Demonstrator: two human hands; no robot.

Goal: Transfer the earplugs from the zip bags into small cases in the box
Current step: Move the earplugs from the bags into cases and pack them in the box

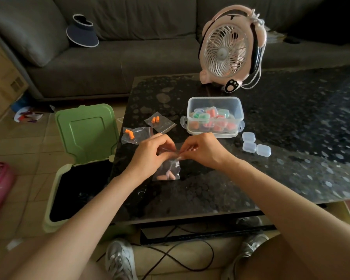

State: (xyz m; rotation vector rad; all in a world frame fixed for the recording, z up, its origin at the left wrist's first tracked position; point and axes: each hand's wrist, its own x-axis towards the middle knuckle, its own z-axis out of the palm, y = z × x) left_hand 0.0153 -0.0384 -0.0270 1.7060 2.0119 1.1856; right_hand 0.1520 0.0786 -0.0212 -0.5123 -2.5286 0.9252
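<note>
Zip bag (168, 169) pinched at its mouth, low over the worktop (291, 122).
The left hand (152, 152) and right hand (202, 150) each have their grip clamped on the bag's top edge. Pink earplugs (166, 176) lie at its bottom, and the box (192, 107) of filled cases (210, 114) stands just behind.

Dark table (291, 138), fan (228, 51), box (214, 100), two zip bags (136, 135), small cases (263, 150)

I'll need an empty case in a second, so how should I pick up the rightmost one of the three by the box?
Come from above with the right hand, which is now pinching the bag. Grip the rightmost case across its near and far sides. It lies flat and those sides are free, while its left edge sits close beside the next case.
</note>
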